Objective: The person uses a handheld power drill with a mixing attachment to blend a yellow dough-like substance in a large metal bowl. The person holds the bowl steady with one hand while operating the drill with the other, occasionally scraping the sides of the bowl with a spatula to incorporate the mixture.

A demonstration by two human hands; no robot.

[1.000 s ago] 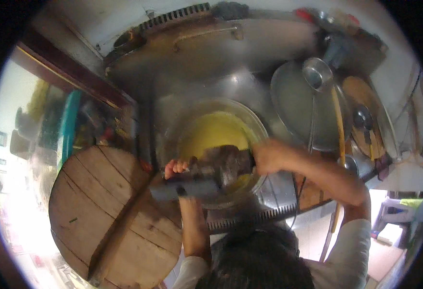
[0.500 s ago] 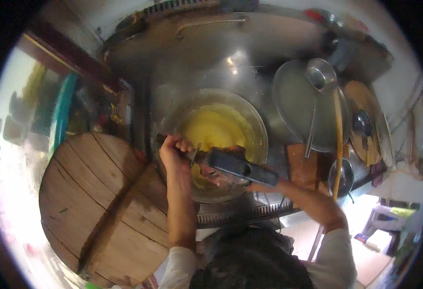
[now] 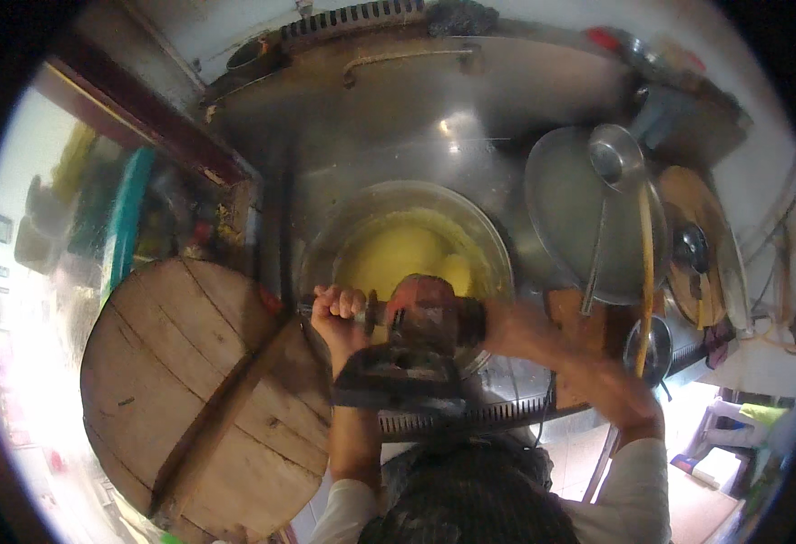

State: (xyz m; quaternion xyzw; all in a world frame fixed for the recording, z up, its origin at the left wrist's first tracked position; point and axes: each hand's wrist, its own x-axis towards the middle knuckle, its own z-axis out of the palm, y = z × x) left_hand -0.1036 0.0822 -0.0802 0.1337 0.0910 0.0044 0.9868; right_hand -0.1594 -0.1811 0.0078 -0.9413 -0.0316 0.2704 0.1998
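Note:
A red and black handheld power mixer (image 3: 423,304) is held over a large round metal bowl (image 3: 505,263). Inside the bowl lies a thick, smooth yellow mixture (image 3: 398,247), with a paler mound toward its right. My left hand (image 3: 339,315) is closed round the mixer's side handle, knuckles up. On the opposite side my right hand (image 3: 511,326) grips the mixer's other end, its fingers mostly hidden by the tool. A black frame-like part of the mixer juts toward me across my left forearm. The mixer's lower end is hidden under its body.
A round wooden lid (image 3: 207,390) with a crossbar lies at left. To the right stand a wide metal pan (image 3: 556,213) with a long-handled ladle (image 3: 611,156) across it, a wooden board (image 3: 570,363), and a small metal bowl (image 3: 656,354). A slotted drain edge (image 3: 498,410) runs nearest me.
The mixer has swung round: its black part, which pointed right, now lies toward me and left. My right hand has moved up beside the red body. The view has shifted slightly.

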